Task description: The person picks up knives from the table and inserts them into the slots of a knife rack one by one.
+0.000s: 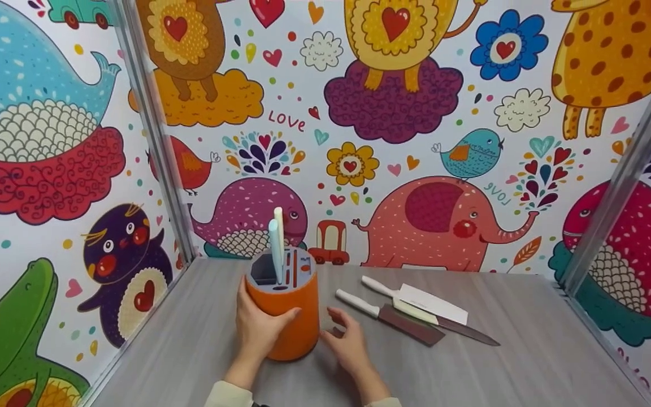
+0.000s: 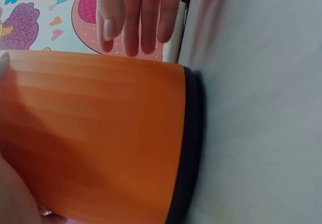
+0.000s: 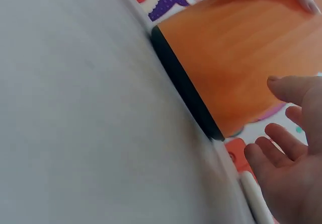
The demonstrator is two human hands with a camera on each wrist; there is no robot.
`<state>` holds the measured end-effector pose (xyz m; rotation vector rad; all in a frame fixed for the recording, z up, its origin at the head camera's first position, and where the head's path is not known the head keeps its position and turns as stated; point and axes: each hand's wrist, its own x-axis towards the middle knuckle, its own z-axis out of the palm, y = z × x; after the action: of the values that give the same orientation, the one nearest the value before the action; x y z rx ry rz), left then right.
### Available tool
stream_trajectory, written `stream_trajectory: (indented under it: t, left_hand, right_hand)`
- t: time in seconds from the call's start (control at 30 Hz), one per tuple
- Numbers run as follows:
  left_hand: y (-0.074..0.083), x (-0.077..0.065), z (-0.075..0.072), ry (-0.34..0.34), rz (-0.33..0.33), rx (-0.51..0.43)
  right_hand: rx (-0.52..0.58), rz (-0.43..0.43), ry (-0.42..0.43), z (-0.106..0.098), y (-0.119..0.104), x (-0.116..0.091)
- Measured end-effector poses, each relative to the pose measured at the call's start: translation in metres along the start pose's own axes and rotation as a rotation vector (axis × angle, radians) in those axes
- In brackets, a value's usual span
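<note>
An orange knife block (image 1: 297,316) with a grey slotted top and a dark base stands upright on the table. My left hand (image 1: 257,330) grips it from the left side, thumb across the front and the other fingers mostly hidden behind. Two pale handles (image 1: 276,249) stick up out of its top; what they belong to is hidden inside. Close by the block's right side, my right hand (image 1: 351,345) has its fingers spread and loosely bent, holding nothing. In the right wrist view a gap shows between that hand (image 3: 292,168) and the orange wall (image 3: 226,58).
Right of the block lie a cleaver (image 1: 435,305) with a broad pale blade, a dark-bladed knife (image 1: 410,327) with a white handle, and a pointed knife (image 1: 469,332) with a pale green handle. Patterned walls (image 1: 325,215) with metal posts (image 1: 161,135) enclose the grey table (image 1: 472,379).
</note>
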<state>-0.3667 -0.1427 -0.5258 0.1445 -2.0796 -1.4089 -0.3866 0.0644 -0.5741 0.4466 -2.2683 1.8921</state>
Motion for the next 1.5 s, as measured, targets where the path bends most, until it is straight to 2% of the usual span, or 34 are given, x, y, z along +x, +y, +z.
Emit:
stream_trajectory:
  t: [0.1,0.23,0.3,0.37,0.6,0.73,0.93,1.03,1.2,1.37,1.5]
  left_hand:
    - [-0.001,0.0,0.001,0.009,0.0,0.001]
    - [0.0,0.001,0.003,0.007,-0.004,-0.009]
    - [0.0,0.001,0.004,0.006,-0.007,-0.014]
    - [0.0,0.002,0.004,0.016,-0.008,-0.011]
    - [0.0,-0.001,0.005,0.016,-0.025,-0.004]
    - [0.0,-0.003,0.006,0.003,-0.039,-0.006]
    - [0.0,0.0,0.003,0.019,-0.025,0.004]
    - [0.001,0.002,0.002,0.026,-0.009,0.007]
    - [0.003,0.004,0.002,0.021,0.009,-0.018]
    - [0.0,0.002,0.002,0.014,0.001,-0.021]
    - [-0.002,0.001,0.001,0.01,-0.006,-0.013]
  right_hand:
    - [-0.12,-0.041,0.048,-0.011,0.006,0.005]
    - [-0.387,-0.115,0.078,-0.028,0.013,0.015]
    - [-0.505,-0.124,0.072,-0.036,0.015,0.021]
    - [-0.565,-0.098,0.045,-0.042,0.018,0.025]
    - [-0.597,0.058,-0.09,-0.051,0.023,0.034]
    - [-0.66,0.091,-0.125,-0.05,0.021,0.035]
    - [-0.867,0.033,-0.096,-0.045,0.01,0.037]
    - [-0.93,0.004,-0.068,-0.046,0.005,0.039]
    - [-0.931,-0.036,-0.06,-0.05,0.002,0.033]
    - [-0.918,-0.076,-0.162,-0.047,-0.002,0.019]
    - [-0.9,-0.116,-0.228,-0.046,-0.014,0.01]
